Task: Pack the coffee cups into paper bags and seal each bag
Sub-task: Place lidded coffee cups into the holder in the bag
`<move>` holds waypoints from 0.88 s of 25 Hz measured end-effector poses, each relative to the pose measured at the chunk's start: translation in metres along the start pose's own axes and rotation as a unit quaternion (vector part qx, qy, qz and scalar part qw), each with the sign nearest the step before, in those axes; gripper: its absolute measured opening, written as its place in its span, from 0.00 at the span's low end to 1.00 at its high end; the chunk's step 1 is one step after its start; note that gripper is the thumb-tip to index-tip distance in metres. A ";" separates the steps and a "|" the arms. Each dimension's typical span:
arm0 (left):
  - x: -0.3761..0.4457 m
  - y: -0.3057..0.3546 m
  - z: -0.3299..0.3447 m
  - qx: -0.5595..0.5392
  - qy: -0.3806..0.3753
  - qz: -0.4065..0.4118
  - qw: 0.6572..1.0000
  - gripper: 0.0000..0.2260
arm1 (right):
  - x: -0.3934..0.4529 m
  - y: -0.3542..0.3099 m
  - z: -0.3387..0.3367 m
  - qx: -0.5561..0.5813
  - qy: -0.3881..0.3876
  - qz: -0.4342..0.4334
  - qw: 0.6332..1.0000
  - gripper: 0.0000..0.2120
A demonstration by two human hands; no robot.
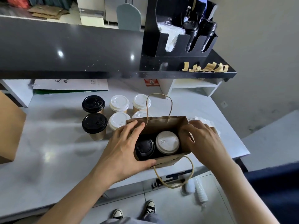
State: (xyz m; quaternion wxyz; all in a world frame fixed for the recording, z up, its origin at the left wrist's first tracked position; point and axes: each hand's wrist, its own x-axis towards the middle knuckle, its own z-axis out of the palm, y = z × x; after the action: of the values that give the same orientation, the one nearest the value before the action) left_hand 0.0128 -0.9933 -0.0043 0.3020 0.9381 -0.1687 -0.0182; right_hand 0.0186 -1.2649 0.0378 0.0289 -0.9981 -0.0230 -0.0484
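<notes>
Left hand (125, 148) grips left end of open paper bag (163, 122) on white counter (53, 143), fingers spread over rim, thumb under near edge. Right hand (204, 140) clasps right end, fingers curled on rim. Between fingers, inside bag: black-lidded cup (144, 149) beside white-lidded cup (167, 142). Beyond left fingertips: six more cups (94, 124) standing on counter.

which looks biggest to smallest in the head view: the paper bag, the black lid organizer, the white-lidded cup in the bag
1. black lid organizer
2. paper bag
3. white-lidded cup

The organizer sits farther from the camera, so its true size against the bag is unsure.
</notes>
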 end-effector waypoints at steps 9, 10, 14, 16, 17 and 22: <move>0.006 0.018 0.009 0.007 -0.024 0.007 1.000 0.52 | 0.005 0.027 -0.004 0.031 -0.024 0.009 0.999 0.14; 0.009 0.021 0.011 0.006 -0.024 0.002 1.000 0.52 | 0.009 0.033 -0.004 0.033 -0.030 0.005 0.999 0.14; 0.023 0.042 0.024 0.008 -0.026 -0.013 1.000 0.53 | 0.026 0.062 -0.008 0.046 -0.052 -0.016 0.997 0.16; 0.031 0.053 0.032 0.001 -0.029 -0.028 0.999 0.53 | 0.037 0.078 -0.010 0.056 -0.063 -0.028 0.996 0.17; 0.036 0.059 0.035 -0.007 -0.027 -0.037 0.999 0.52 | 0.042 0.085 -0.011 0.063 -0.068 -0.035 0.995 0.16; 0.052 0.082 0.052 -0.046 -0.010 -0.072 0.996 0.51 | 0.062 0.124 -0.010 0.092 -0.084 -0.072 0.990 0.17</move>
State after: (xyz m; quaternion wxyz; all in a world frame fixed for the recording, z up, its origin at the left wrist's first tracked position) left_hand 0.0300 -1.1018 0.0040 0.3411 0.9326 -0.1028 -0.0571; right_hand 0.0849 -1.3861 0.0469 0.1147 -0.9875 -0.1020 0.0363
